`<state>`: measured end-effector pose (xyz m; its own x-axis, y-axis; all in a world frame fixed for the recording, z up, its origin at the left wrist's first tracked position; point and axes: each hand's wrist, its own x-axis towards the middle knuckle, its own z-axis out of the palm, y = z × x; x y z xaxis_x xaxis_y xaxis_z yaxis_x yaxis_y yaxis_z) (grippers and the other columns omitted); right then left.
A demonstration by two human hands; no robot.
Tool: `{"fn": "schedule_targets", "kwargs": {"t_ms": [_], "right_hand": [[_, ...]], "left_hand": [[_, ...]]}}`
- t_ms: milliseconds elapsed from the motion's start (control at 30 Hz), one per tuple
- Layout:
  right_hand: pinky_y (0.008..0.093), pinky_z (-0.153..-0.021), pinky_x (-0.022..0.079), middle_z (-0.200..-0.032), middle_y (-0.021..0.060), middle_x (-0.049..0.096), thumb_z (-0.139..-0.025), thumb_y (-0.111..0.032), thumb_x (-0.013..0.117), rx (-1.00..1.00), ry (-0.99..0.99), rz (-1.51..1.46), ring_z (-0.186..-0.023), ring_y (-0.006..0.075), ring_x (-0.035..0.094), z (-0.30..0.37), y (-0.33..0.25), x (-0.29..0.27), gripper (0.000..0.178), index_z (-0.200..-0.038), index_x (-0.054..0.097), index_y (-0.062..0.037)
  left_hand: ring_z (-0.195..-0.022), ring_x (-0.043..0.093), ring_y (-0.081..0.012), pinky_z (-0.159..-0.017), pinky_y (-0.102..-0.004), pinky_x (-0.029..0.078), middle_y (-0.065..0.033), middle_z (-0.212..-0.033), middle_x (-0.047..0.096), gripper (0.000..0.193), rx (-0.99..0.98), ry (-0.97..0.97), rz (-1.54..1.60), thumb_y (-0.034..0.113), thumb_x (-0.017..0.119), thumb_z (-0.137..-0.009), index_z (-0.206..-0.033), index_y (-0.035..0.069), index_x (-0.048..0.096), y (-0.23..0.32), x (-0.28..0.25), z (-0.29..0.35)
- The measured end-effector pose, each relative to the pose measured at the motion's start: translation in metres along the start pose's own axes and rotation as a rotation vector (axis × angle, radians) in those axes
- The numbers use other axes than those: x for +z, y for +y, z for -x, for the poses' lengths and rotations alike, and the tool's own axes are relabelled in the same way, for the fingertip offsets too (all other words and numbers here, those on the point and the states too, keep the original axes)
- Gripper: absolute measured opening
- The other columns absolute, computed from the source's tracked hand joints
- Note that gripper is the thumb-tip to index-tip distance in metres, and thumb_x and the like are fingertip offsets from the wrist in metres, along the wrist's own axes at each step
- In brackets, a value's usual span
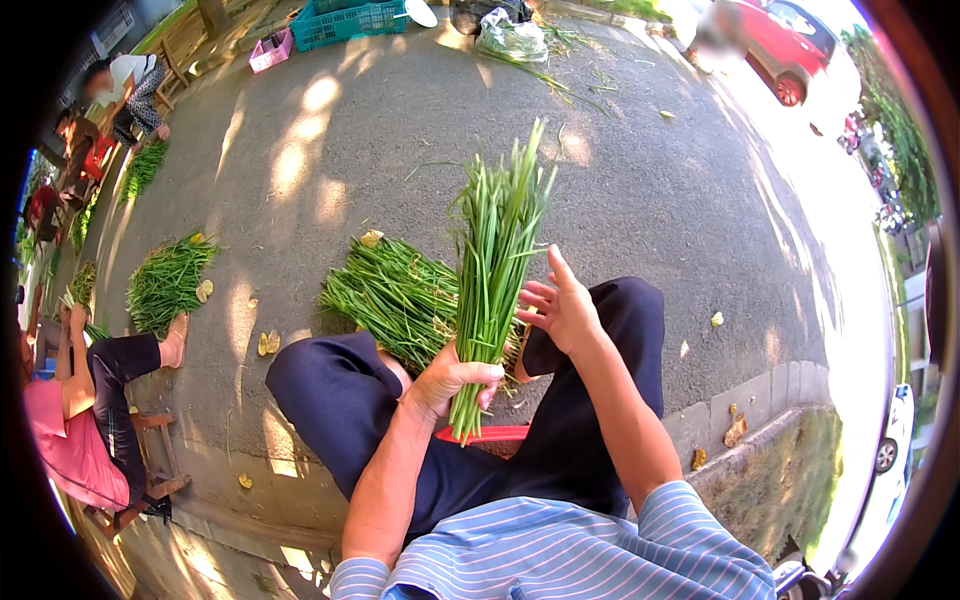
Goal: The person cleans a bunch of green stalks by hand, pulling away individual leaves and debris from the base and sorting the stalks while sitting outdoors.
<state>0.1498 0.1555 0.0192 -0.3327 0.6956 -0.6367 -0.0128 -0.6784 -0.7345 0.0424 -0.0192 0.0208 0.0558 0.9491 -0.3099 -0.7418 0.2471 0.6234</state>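
Observation:
My left hand (455,382) is wrapped round the lower stems of a bunch of long green garlic chives (494,262), held upright in front of me. The cut ends stick out below the fist, and the leaf tips point away from me. To the right of the bunch, my right hand (562,307) has its fingers apart and holds nothing; it is close to the leaves. Behind the bunch, a larger pile of the same greens (392,292) lies on the pavement between my feet. A red edge (500,433) of something shows between my thighs.
Another pile of greens (170,284) lies to the left, near a seated person in pink (90,450). More people sit at the far left. A teal crate (345,25), a pink basket (271,50) and a plastic bag (512,38) stand at the far side. A kerb (765,400) runs at right.

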Motion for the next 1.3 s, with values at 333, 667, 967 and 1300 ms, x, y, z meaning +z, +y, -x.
{"fn": "schedule_targets", "kwargs": {"t_ms": [333,667,967,1300], "right_hand": [[0.0349,-0.064,0.052,-0.085,0.0090,0.061,-0.075,-0.014,0.071,-1.273,-0.424,1.173,-0.072,0.0261,0.063,0.070,0.008,0.011,0.021,-0.093,0.067,-0.0050],[0.0269,-0.052,0.051,-0.078,0.0073,0.066,-0.081,-0.007,0.066,-1.044,-0.631,1.131,-0.064,0.0149,0.066,0.070,-0.015,0.004,0.012,-0.090,0.058,-0.0051],[0.0374,-0.077,0.056,-0.089,0.0064,0.063,-0.087,-0.006,0.060,0.050,-0.621,-0.437,-0.079,0.0185,0.065,0.053,-0.016,0.008,0.028,-0.113,0.050,-0.0051],[0.0380,-0.072,0.056,-0.090,0.0106,0.061,-0.088,0.000,0.054,-0.542,-0.485,-0.202,-0.077,0.0212,0.064,-0.015,-0.140,0.005,0.025,-0.112,0.049,-0.0011]], "left_hand": [[-0.048,0.057,-0.0162,-0.047,-0.0282,0.049,-0.0066,-0.064,0.058,0.018,0.106,0.097,-0.069,0.002,0.064,-0.071,-0.088,0.001,0.059,0.000,-0.006,0.000],[-0.049,0.057,-0.0142,-0.048,-0.0275,0.050,-0.0046,-0.068,0.058,0.028,0.084,0.069,-0.076,0.006,0.076,-0.069,-0.089,0.002,0.057,0.001,-0.005,0.001],[-0.051,0.058,-0.0125,-0.047,-0.0262,0.049,-0.0038,-0.070,0.058,0.026,0.075,0.102,-0.208,0.003,0.073,-0.071,-0.091,0.002,0.056,0.000,0.005,-0.002],[-0.049,0.056,-0.0116,-0.047,-0.0259,0.047,-0.0033,-0.068,0.057,0.021,0.099,0.076,-0.308,0.002,0.069,-0.076,-0.092,0.002,0.055,-0.004,0.006,-0.005]]}}
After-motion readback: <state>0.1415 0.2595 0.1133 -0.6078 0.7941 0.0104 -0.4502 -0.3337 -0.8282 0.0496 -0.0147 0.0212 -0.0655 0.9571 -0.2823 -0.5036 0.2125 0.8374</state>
